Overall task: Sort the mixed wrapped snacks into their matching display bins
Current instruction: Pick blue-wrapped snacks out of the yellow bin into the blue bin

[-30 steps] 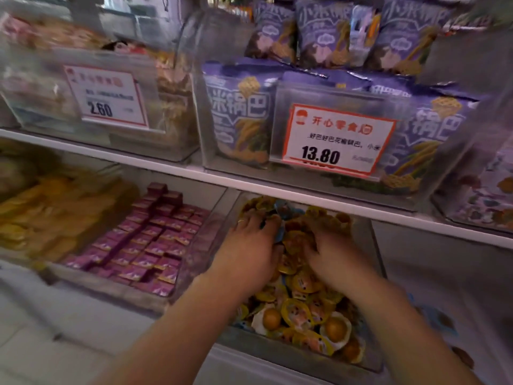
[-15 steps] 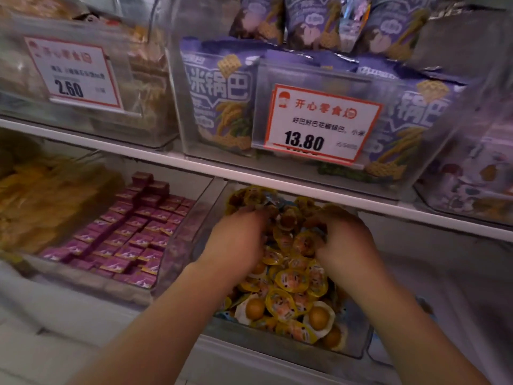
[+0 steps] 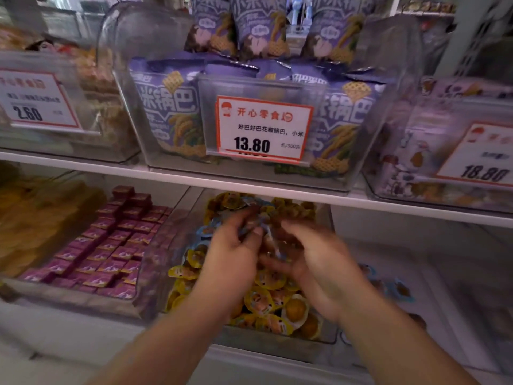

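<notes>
both hands are down in the clear bin (image 3: 277, 340) on the lower shelf, over the heap of yellow-wrapped snacks (image 3: 266, 304). left hand (image 3: 231, 258) has its fingers curled round a few small blue-edged wrapped snacks (image 3: 254, 218), pinching them near the back of the pile. right hand (image 3: 319, 262) sits just beside it, fingers bent inward toward the same little bunch, but motion blur keeps me from telling whether it really grips anything. the two hands are nearly touching at the fingertips.

to the left of that bin, a neighbouring bin holds neat rows of purple-wrapped squares (image 3: 108, 245), and further left there is a blurred mass of yellow packets (image 3: 36, 218). to the right, a few blue-wrapped pieces (image 3: 399, 290) lie loose in another clear bin.

above the white shelf edge (image 3: 277, 190), a clear bin of big purple bags (image 3: 166, 107) carries a price tag (image 3: 263, 129) reading 13.80. tags reading 2.60 (image 3: 36, 98) and 18.80 (image 3: 480, 154) hang on the bins at either side.
</notes>
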